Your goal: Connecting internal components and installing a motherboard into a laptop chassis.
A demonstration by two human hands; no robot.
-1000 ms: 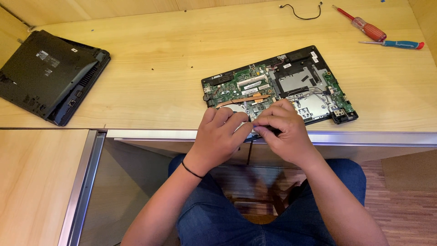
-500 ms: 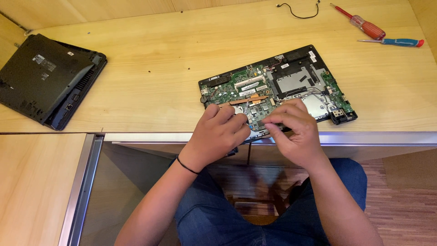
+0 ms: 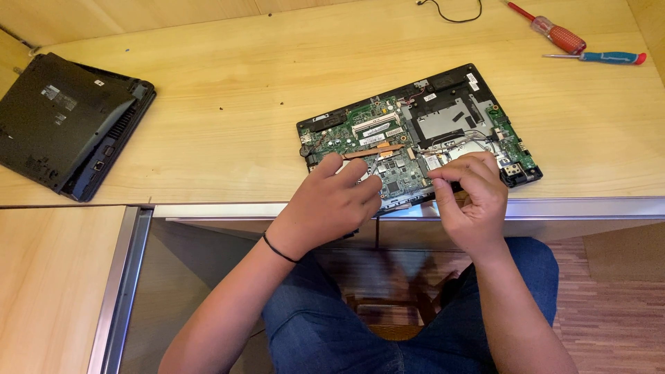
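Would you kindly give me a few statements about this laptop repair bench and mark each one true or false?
1. Both hands rest on the opened laptop with its green circuit board. True.
2. The closed black laptop lies on the far right. False: far left.
3. The left hand wears a black wristband. True.
4. The right hand holds the red-handled screwdriver. False: it lies on the wooden desk, beside a blue-handled screwdriver.

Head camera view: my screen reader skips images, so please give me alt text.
Both hands, left hand and right hand, work on an opened laptop base with its green circuit board exposed, on a wooden desk. A closed black laptop lies far left, two screwdrivers top right.
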